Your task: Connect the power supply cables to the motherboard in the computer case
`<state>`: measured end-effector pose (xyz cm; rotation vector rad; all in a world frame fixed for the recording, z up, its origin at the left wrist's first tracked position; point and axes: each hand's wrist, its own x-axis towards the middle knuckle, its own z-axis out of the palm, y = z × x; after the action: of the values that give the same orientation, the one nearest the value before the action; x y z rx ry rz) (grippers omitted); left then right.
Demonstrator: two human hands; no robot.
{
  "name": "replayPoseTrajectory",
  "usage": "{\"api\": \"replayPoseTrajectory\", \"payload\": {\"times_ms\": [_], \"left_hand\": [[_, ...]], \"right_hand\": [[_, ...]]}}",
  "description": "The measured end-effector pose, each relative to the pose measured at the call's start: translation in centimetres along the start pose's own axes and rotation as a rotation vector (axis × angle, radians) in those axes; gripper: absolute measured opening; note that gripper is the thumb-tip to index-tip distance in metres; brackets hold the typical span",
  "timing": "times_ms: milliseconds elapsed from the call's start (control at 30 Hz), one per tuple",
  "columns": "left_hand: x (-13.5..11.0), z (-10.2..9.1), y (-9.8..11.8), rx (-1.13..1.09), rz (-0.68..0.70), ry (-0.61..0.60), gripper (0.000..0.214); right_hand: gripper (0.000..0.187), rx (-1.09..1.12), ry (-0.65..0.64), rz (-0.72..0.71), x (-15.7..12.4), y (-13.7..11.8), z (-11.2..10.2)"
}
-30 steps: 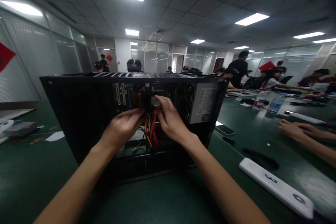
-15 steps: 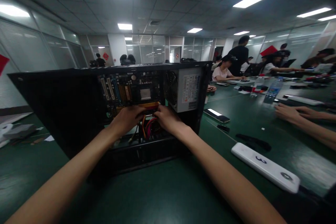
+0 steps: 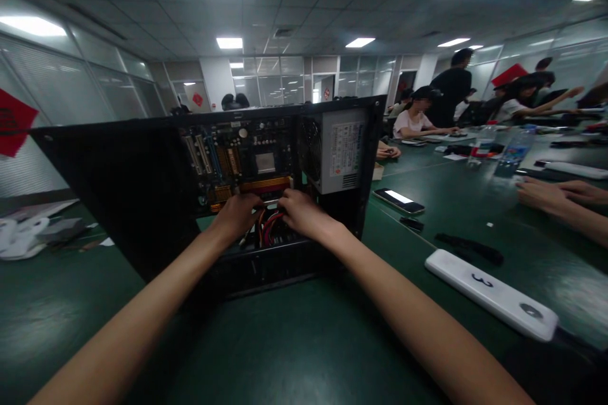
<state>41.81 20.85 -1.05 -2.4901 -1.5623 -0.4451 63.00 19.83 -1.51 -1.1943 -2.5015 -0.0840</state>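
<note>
One open black computer case (image 3: 114, 183) was stood on the table (image 3: 285, 348), and two hands were reached into it. Both the left hand (image 3: 236, 215) and the right hand (image 3: 304, 212) were held with bent fingers; whether anything was gripped could not be told. From between them, orange-and-red slots (image 3: 266, 185) were seen at twelve o'clock, coloured wires (image 3: 270, 228) at six. From the right hand, one power supply (image 3: 342, 152), its label unreadably small, was mounted at one o'clock; one phone (image 3: 399, 200) was placed at three, one white bar (image 3: 494, 294) marked "3" at four.
</note>
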Motion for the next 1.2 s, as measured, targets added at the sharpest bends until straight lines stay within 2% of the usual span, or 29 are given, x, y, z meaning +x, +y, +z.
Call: {"api": "replayPoseTrajectory", "payload": {"times_ms": [233, 433, 733, 1067, 1200], "left_hand": [[-0.1, -0.3, 0.5, 0.083, -0.012, -0.034, 0.023], [0.0, -0.4, 1.0, 0.169, -0.053, -0.028, 0.023], [0.1, -0.7, 1.7, 0.233, -0.051, -0.11, 0.033], [-0.1, -0.9, 2.0, 0.2, -0.075, -0.109, 0.032], [-0.1, -1.0, 2.0, 0.201, -0.071, -0.11, 0.032]], "right_hand": [[0.024, 0.023, -0.008, 0.006, -0.1, 0.0, 0.2], [0.021, -0.052, 0.028, 0.027, -0.2, 0.0, 0.1], [0.025, -0.002, -0.012, 0.01, -0.2, -0.3, 0.0], [0.023, 0.001, -0.014, -0.067, -0.2, -0.4, 0.1], [0.023, -0.068, -0.027, -0.126, 0.6, -0.1, -0.1]]}}
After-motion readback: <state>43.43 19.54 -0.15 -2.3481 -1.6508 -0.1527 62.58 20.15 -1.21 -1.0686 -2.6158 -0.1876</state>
